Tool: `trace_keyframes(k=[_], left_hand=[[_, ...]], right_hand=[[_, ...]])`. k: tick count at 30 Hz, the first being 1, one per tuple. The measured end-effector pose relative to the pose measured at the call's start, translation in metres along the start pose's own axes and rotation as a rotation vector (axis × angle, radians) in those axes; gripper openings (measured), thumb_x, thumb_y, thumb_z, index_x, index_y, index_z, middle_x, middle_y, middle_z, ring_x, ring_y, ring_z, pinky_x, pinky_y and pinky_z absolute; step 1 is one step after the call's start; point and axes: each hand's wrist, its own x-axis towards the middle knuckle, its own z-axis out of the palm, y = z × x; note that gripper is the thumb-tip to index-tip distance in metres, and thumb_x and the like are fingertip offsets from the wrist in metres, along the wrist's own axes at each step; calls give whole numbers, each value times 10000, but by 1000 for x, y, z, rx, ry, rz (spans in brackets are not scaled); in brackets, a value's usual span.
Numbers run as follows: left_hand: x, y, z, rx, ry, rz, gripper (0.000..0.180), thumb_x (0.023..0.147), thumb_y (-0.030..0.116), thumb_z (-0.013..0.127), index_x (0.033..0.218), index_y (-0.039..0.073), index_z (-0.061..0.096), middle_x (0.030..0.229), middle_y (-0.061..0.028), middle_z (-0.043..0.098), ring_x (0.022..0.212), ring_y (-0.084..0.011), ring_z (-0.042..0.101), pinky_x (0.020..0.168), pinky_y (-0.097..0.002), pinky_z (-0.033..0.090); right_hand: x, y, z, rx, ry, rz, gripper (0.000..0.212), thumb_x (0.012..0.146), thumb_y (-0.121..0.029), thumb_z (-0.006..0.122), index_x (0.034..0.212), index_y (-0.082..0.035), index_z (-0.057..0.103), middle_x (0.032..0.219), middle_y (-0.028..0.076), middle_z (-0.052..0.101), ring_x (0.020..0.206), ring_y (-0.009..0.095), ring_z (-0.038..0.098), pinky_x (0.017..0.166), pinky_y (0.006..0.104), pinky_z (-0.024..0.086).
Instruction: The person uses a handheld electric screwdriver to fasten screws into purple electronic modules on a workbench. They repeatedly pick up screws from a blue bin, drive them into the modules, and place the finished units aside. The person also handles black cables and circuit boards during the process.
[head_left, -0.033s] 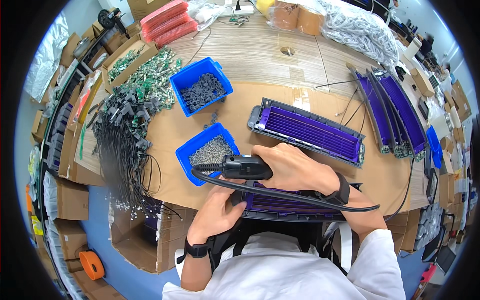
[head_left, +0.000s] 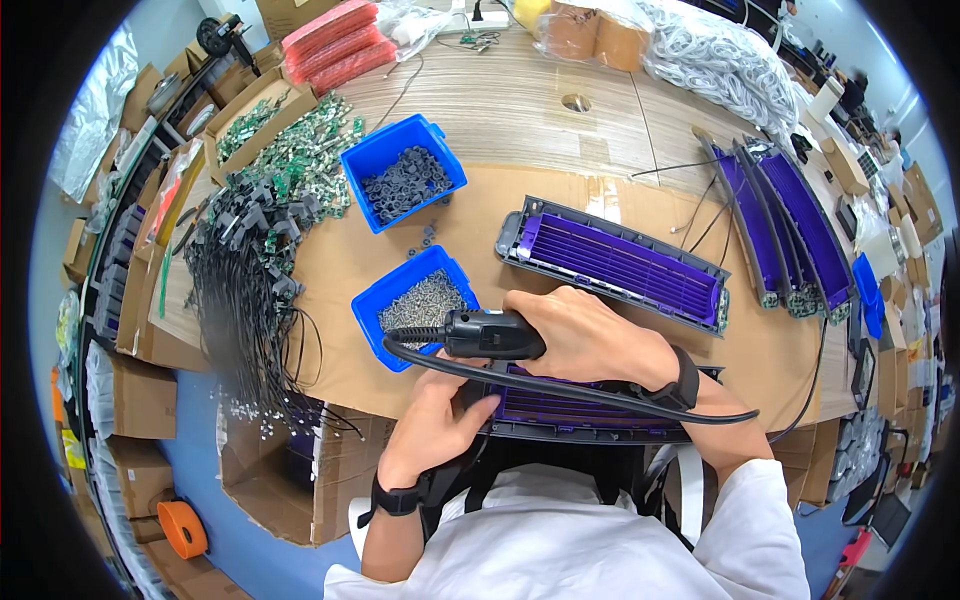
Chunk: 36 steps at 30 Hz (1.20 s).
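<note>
My right hand (head_left: 590, 330) is wrapped around a black corded electric screwdriver (head_left: 495, 335); its tip is hidden. The screwdriver's cable loops back over my right wrist. Under my hands, close to my body, lies a long dark grey housing with a purple slatted inside (head_left: 590, 405). My left hand (head_left: 435, 425) grips this housing's left end, thumb on its edge, other fingers partly hidden. Just beyond my left hand, a blue bin (head_left: 365, 310) holds many small metal screws (head_left: 425, 300). A second purple-slatted housing (head_left: 620, 262) lies beyond my right hand.
A farther blue bin (head_left: 350, 160) contains grey ring-like parts (head_left: 405, 185). Black cables (head_left: 235, 300) and green circuit boards (head_left: 300, 150) are heaped at left. Several purple housings (head_left: 810, 225) stand at right. Cardboard (head_left: 330, 350) covers the near tabletop. Red bubble-wrapped packs (head_left: 340, 45) sit at the back.
My left hand and its thumb have shifted slightly up and to the right on the housing's end. My right hand and the electric screwdriver look unmoved.
</note>
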Motion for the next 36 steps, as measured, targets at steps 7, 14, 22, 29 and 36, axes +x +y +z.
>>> trace_keyframes(k=[7,14,22,29,36], left_hand=[[6,9,11,-119,182,-149,327,745,-51,714,1059,26,667,954,-160,666,856,-344,633,751,-387,492],[6,0,18,-118,266,-87,348,714,-94,690,1045,8,658,991,-160,668,900,-337,629,785,-381,499],[5,5,19,-126,276,-135,340,707,-94,681,1034,-3,659,1021,-159,665,966,-344,615,819,-384,487],[4,-1,16,-159,239,-134,338,716,-77,693,1044,-7,650,1036,-160,652,959,-350,613,806,-389,489],[4,-2,14,-179,218,-82,316,732,-58,699,1037,2,641,1065,-135,656,993,-337,609,834,-382,491]], right_hand=[[1,-1,1,-1,-5,23,314,693,-112,721,911,40,553,726,247,627,723,433,626,637,456,493],[2,-4,-2,-6,2,48,333,682,-158,730,898,44,578,774,264,641,755,435,629,667,453,502],[6,-5,-4,24,-32,33,413,689,-269,748,879,58,582,749,260,636,754,429,639,673,449,497],[8,-3,-3,15,-31,25,436,686,-287,745,871,70,577,749,266,633,750,434,638,670,446,497],[4,-10,-8,13,48,18,427,698,-238,752,944,58,568,760,272,628,760,437,634,658,434,503]])
